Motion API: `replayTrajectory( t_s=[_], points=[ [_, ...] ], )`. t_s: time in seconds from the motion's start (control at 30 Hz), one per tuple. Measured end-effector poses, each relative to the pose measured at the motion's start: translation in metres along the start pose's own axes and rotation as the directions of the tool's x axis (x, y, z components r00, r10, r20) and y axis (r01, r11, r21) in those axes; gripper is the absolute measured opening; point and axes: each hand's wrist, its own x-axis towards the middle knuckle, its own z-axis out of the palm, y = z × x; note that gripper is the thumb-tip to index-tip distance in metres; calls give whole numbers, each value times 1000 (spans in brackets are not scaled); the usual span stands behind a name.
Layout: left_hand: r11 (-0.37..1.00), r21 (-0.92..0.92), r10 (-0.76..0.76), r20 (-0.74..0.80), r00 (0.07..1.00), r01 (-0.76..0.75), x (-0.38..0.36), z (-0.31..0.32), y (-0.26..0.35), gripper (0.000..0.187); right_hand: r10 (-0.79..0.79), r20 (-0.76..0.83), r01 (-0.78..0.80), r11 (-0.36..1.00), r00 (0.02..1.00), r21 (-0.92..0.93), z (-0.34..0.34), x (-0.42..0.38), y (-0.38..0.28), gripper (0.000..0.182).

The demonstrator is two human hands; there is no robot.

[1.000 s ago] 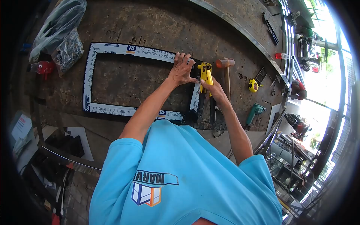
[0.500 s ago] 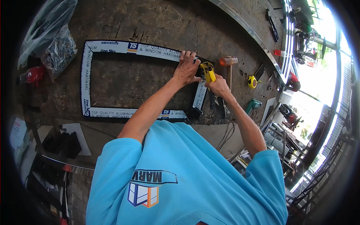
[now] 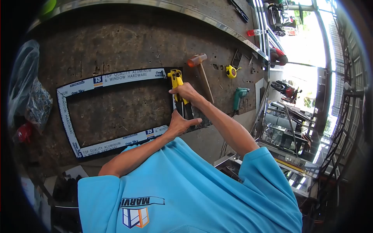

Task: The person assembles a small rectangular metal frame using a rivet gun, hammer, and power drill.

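A rectangular window frame (image 3: 123, 76), black with printed white protective film, lies flat on the workbench. My right hand (image 3: 184, 92) is closed around a yellow hand tool (image 3: 175, 79) at the frame's upper right corner. The tool's exact kind is not clear. Dark bars (image 3: 187, 110) extend below that hand, beside the frame's right side. My left hand (image 3: 179, 123) is at the lower right corner of the frame, thumb stretched out to the right and fingers apart. The frame's right side is mostly hidden by my hands and the tool.
A mallet (image 3: 203, 73) with an orange head lies right of the frame, near a yellow tape measure (image 3: 231, 71) and a green power tool (image 3: 239, 97). Plastic bags (image 3: 38, 103) sit at the left. A long metal bar (image 3: 182, 16) crosses the bench's far side.
My left hand has moved from the frame's upper right down to its lower right corner. My right hand still holds the yellow tool. The view has turned and shifted.
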Motion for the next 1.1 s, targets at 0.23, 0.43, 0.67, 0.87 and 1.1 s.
replayTrajectory(
  t_s=[0.23, 0.43, 0.67, 0.87, 1.1],
  points=[
    [845, 509, 41, -371, 928, 166, 25, -21, -35, 80, -165, -250, 190, 979, 954, 77, 20, -2, 10, 41],
    [953, -299, -71, -50, 996, 53, 19, -43, -36, 48, -321, -140, 260, 905, 937, -338, -8, -16, 3, 68],
    [995, 74, -45, -256, 966, 66, 22, -28, -48, 65, -322, -21, 286, 869, 947, -403, -12, -16, -2, 69],
    [942, 313, -30, -272, 962, 118, 22, 1, -27, 118, -191, 111, 144, 930, 975, 338, 2, -3, 15, 35],
    [867, 498, 151, -287, 946, 13, 32, -21, -36, 84, -327, -386, 367, 930, 862, 30, 44, 21, 35, 26]
  ],
)
